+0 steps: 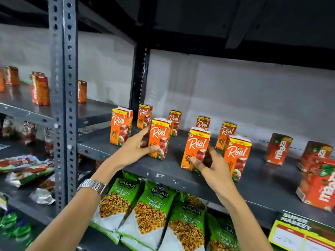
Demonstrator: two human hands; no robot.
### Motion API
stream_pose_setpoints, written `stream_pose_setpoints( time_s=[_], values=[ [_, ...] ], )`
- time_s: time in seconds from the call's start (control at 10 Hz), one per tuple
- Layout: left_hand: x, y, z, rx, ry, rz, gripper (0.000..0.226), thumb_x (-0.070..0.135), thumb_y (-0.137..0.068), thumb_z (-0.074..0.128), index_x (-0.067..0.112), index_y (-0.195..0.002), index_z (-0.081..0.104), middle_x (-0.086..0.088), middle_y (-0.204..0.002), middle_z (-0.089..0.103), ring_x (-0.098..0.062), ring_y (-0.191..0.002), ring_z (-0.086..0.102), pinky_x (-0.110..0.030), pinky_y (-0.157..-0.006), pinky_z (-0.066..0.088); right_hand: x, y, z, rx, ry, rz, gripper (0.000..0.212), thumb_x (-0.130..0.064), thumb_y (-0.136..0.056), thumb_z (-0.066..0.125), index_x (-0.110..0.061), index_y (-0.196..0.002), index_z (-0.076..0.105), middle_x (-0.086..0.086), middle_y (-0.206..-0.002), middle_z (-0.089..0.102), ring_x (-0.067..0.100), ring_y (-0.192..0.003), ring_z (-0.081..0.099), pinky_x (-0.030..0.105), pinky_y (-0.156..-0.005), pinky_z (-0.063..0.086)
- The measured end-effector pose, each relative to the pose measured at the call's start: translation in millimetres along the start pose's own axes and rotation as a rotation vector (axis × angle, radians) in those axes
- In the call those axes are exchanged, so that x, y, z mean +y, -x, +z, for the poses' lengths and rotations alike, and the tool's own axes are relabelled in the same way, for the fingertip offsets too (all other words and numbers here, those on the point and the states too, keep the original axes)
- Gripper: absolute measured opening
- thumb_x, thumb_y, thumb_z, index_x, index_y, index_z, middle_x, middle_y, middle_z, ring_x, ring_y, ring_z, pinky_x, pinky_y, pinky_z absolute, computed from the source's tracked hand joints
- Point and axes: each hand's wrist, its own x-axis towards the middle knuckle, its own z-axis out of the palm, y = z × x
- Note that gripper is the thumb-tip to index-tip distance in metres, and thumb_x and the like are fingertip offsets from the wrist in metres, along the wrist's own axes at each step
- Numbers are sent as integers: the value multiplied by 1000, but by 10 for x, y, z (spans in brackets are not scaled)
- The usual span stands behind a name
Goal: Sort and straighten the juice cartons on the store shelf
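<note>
Several orange Real apple juice cartons stand scattered on the dark metal shelf [181, 174]. My left hand [135, 149] grips the left side of one front carton [159, 137], thumb on its front and fingers behind. My right hand [211, 164] holds another front carton [196, 146] low on its right side, thumb across the front. More Real cartons stand at the front left [120, 126], front right [236, 156] and in a back row [203, 122]. Red Maaza cartons [278, 149] stand at the right end, some turned askew.
A perforated grey upright [62, 105] divides this bay from the left bay, where more orange cartons [39, 89] stand. Green Balaji snack bags [152, 214] hang out below the shelf edge. A yellow supermarket price label [301, 234] is at the lower right. A shelf overhead limits height.
</note>
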Motion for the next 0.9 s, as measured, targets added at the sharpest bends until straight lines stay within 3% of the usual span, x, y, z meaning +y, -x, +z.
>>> stream_pose_setpoints(
  time_s=[0.1, 0.2, 0.4, 0.6, 0.8, 0.9],
  values=[
    [14, 17, 12, 46, 10, 24, 73, 21, -79, 67, 25, -141, 29, 7, -134, 48, -9, -117, 49, -33, -103, 39, -33, 11, 4, 49, 2, 5, 56, -37, -78, 66, -21, -127, 45, 3, -121, 61, 19, -112, 55, 39, -99, 43],
    [28, 28, 29, 46, 33, 21, 71, 17, -81, 67, 25, -141, 30, 12, -126, 49, -2, -109, 49, -31, -103, 38, -51, 32, -4, 85, -35, 4, 53, -28, -76, 69, -16, -122, 46, 2, -115, 64, 12, -99, 56, 27, -88, 43],
    [-9, 11, -9, -1, 78, -20, 70, 18, -81, 67, 25, -141, 31, 9, -129, 52, -8, -116, 49, -28, -100, 38, -37, 31, 46, 144, 33, -32, 51, -32, -76, 69, -13, -120, 50, 6, -114, 67, 20, -104, 62, 27, -86, 46],
    [-22, -6, 1, 7, 66, -39, 66, 18, -82, 66, 25, -139, 34, 6, -130, 53, -7, -112, 51, -11, -82, 42, -15, 15, 83, 198, 95, -67, 53, -36, -76, 68, -13, -121, 53, 6, -113, 67, 20, -102, 62, 26, -82, 46],
    [6, 2, -18, -17, 72, -81, 93, 33, -66, 71, 26, -145, 23, 7, -133, 52, -9, -117, 51, -32, -102, 41, 14, 6, 103, 218, 101, -76, 44, -37, -78, 66, -14, -115, 60, 4, -109, 69, 17, -97, 64, 25, -80, 47],
    [81, 60, -61, 93, 130, -30, 111, 44, -57, 79, 33, -146, 13, 16, -130, 42, -6, -118, 45, -33, -102, 38, 18, 99, 136, 320, -22, -106, 44, -32, -78, 66, -12, -117, 61, 1, -111, 70, 11, -97, 65, 19, -84, 50]
  ],
)
